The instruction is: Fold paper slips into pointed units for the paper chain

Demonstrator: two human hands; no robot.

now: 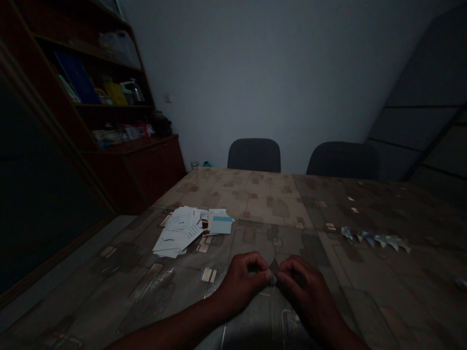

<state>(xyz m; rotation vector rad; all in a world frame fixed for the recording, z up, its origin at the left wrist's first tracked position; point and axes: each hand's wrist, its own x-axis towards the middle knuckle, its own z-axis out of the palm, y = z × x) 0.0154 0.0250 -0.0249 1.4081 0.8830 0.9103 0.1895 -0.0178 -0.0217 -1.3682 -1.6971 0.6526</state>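
Observation:
Near the front middle of the patterned table, my left hand point(245, 278) and my right hand point(303, 282) meet fingertip to fingertip. Both pinch a small folded piece of paper point(274, 278), of which a dark pointed tip and a pale lower bit show between the fingers. Its full shape is hidden by the fingers and the dim light. Ahead and to the left lies a loose pile of white printed papers point(178, 228), with a card with a light-blue band point(221, 222) at its right side. A row of small folded pale pieces point(375, 239) lies at the right.
The table point(255, 194) has a patterned cover. Beyond its far edge stand two dark chairs point(254, 154) point(343, 159) before a plain wall. A wooden cabinet point(153, 165) with filled shelves is at the left. A small pale object point(461, 283) lies at the right edge.

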